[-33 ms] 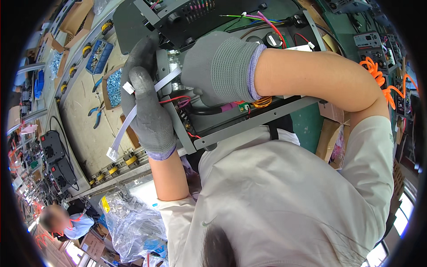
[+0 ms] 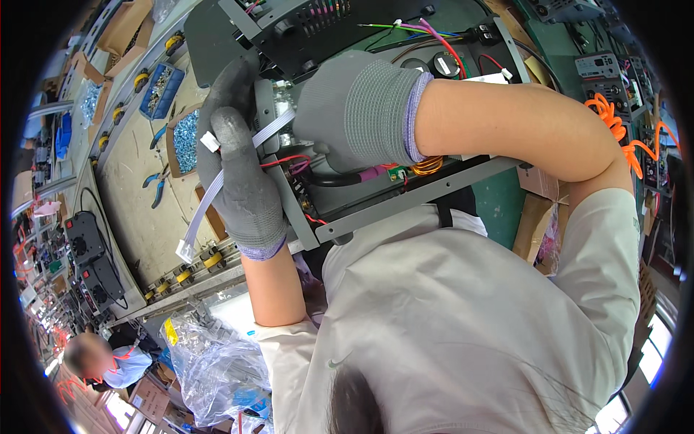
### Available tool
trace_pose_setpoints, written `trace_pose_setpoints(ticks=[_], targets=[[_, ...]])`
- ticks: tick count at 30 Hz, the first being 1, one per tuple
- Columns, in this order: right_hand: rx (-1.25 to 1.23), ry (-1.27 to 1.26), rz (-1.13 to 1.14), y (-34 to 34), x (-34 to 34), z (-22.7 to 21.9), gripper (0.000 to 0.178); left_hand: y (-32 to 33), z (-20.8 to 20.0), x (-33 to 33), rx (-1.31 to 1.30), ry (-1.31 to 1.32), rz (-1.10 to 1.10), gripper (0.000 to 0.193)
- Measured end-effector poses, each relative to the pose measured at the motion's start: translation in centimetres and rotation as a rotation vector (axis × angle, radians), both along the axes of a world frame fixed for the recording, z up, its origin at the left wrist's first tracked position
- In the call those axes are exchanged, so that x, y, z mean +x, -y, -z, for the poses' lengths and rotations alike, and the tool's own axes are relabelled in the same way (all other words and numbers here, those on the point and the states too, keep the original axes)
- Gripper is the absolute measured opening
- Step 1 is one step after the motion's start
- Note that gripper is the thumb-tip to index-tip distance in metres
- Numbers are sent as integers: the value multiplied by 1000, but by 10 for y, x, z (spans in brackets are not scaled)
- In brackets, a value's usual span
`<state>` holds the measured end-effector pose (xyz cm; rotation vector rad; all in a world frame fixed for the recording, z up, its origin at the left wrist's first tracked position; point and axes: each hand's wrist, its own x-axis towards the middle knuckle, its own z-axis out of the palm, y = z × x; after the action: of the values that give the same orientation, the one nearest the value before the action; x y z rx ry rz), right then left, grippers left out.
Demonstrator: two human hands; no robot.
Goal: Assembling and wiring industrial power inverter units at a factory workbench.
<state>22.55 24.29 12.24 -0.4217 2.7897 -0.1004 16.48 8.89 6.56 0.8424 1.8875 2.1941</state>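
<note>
My left hand [image 2: 242, 159], in a grey glove, lies along the left end of an open metal chassis [image 2: 426, 194]. A white flat cable [image 2: 273, 129] runs out of the chassis and passes under my left thumb, which is closed over it. One white connector [image 2: 210, 142] sticks out beside the thumb, and another end [image 2: 185, 250] hangs below the hand. My right hand [image 2: 340, 108], gloved too, reaches down inside the chassis, its fingertips hidden by the hand itself. Red wires [image 2: 293, 160] and a copper coil [image 2: 426, 166] show near it.
A black perforated panel [image 2: 303, 36] stands at the far side of the chassis. On the left bench are blue-handled pliers [image 2: 155, 188], a carton of small blue parts [image 2: 186, 141] and a blue bin [image 2: 160, 90]. An orange coiled hose [image 2: 607, 116] hangs right. Another person [image 2: 108, 362] is lower left.
</note>
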Motion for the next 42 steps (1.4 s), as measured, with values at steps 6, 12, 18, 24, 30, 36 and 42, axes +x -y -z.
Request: trace_pose_setpoints(ticks=[6,12,18,24,30,36,42], targets=[[-66,-69,13,-6,5,12,12,-2,1,-3,-13,-37,57,56],[-72,-47,3,-4,4,0,12,0,-3,1,-46,33,13,57],[-65,-42,18,-4,5,4,13,-1,-6,2,-80,52,5,58],[-33,-100,-6,-1,2,6,12,-2,-5,1,-121,-2,-4,63],[-80,-137,-12,-3,1,5,12,-3,2,-1,-83,-5,26,71],[-68,-83,-11,-5,1,-21,21,4,-9,4,-130,27,-3,82],[-328,-166,85,-8,15,-16,30,-3,-16,7,-113,-107,29,111]])
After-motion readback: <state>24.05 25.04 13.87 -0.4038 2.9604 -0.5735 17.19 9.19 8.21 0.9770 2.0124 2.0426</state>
